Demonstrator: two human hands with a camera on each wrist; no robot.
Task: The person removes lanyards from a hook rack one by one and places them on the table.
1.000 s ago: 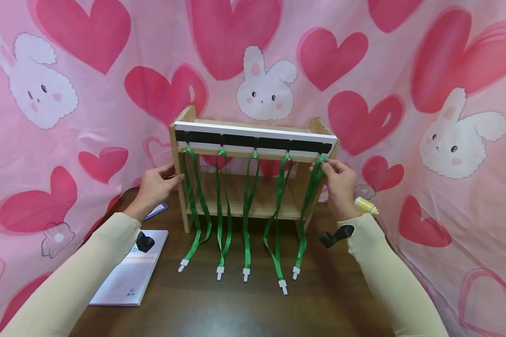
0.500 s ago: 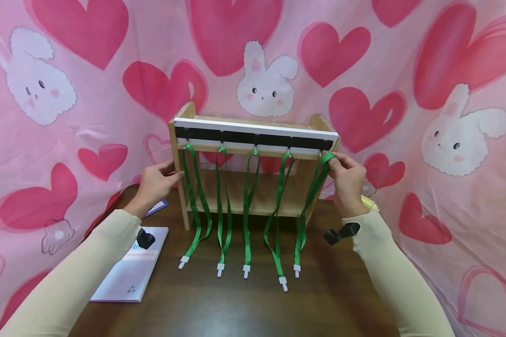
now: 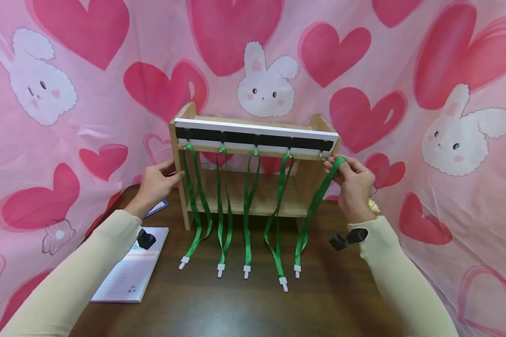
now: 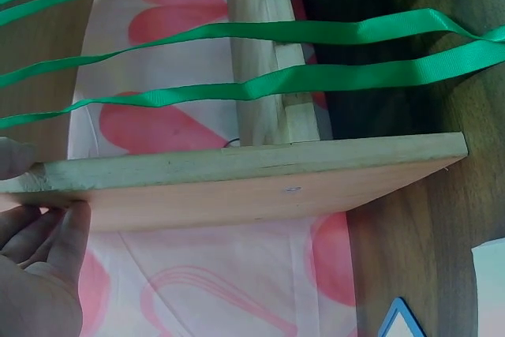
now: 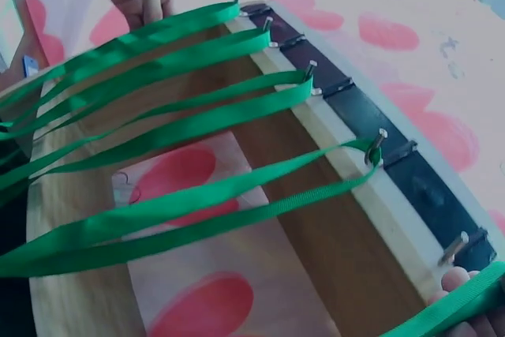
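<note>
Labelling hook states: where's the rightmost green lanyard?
Head view, right side: the rightmost green lanyard is pinched in the right hand, its top just right of the bare rightmost hook.

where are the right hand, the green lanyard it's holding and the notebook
Right hand (image 3: 355, 183): head view, on the back of the hand.
Green lanyard (image 3: 319, 194): head view, on the strap below the fingers.
Notebook (image 3: 131, 272): head view, on its light upper face.

Pink fabric backdrop (image 3: 312, 105), lightly creased, printed with red hearts (image 3: 81, 35) and white rabbit heads (image 3: 265, 103), behind and beside a dark brown, wood-grained counter (image 3: 236, 311); pale light reflects from the counter's surface.
</note>
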